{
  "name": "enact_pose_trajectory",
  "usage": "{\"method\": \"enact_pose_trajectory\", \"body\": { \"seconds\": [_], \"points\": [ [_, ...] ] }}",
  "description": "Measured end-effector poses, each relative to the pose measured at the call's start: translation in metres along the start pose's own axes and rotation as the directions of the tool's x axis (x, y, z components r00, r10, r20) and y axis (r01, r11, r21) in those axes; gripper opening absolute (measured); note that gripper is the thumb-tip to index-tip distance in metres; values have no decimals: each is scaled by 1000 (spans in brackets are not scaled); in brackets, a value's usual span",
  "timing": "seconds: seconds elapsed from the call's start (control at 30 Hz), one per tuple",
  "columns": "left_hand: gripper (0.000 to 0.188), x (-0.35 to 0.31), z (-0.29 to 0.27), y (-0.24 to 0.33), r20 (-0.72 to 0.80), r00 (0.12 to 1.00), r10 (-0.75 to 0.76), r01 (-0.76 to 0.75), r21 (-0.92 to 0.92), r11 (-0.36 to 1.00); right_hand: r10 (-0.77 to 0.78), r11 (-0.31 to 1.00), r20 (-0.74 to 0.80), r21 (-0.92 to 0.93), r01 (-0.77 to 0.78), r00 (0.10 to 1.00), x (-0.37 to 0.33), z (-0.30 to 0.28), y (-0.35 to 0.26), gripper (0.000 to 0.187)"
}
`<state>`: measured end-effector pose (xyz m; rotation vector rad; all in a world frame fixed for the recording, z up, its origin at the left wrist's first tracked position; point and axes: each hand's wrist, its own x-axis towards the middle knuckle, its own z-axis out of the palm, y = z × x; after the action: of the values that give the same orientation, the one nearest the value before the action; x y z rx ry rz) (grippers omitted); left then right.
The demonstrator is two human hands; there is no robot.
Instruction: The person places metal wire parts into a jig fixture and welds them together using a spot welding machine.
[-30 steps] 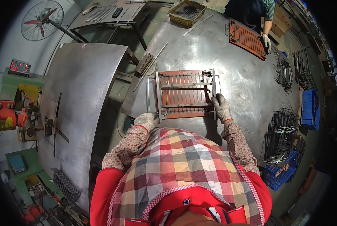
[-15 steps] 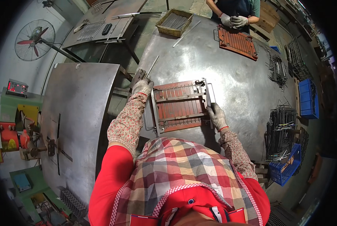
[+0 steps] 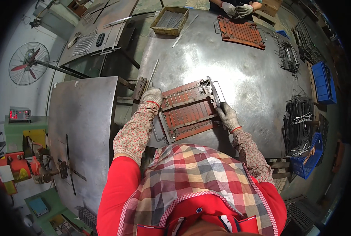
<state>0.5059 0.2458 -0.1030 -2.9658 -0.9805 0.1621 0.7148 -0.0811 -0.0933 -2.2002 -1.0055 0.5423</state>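
In front of me lies a reddish-brown slotted jig (image 3: 191, 115) with thin metal rods laid across it and a steel clamping frame (image 3: 189, 101) on top. My left hand (image 3: 152, 96), in a pale work glove, is curled at the frame's upper left corner; its fingers are partly hidden. My gloved right hand (image 3: 228, 116) grips the frame's right-hand bar, thumb on the upper side. Just beyond my left hand, a narrow metal strip (image 3: 153, 72) slants up beside a small metal block (image 3: 140, 88) at the table edge.
Across the steel table (image 3: 258, 106), a co-worker's gloved hands (image 3: 236, 9) are above another red slotted jig (image 3: 241, 32). A yellow basket of metal strips (image 3: 170, 20) stands at the far left. Bent wire frames (image 3: 298, 122) pile up on the right near blue crates (image 3: 324, 82).
The jig and frame have turned slightly counterclockwise, with their right side farther from me. My left hand has moved a little right, closer against the frame. My view has shifted slightly.
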Motion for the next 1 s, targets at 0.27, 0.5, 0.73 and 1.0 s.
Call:
{"method": "enact_pose_trajectory", "body": {
  "seconds": [0.27,0.5,0.73,1.0],
  "points": [
    [20,0,-21,6,199,968,-152,165,-49,985,51,999,48,-18,-50,998,4,-5,-7,35],
    [55,-20,-80,15,323,868,-377,484,-378,789,102,982,108,-169,-83,989,12,-13,-24,32],
    [65,-87,-45,-8,109,862,-495,443,-635,632,291,846,230,-515,-138,929,37,-4,-44,28],
    [71,-173,3,45,647,670,-363,660,-744,-108,64,842,-12,-536,-60,998,39,-37,-56,64]
  ]
}}
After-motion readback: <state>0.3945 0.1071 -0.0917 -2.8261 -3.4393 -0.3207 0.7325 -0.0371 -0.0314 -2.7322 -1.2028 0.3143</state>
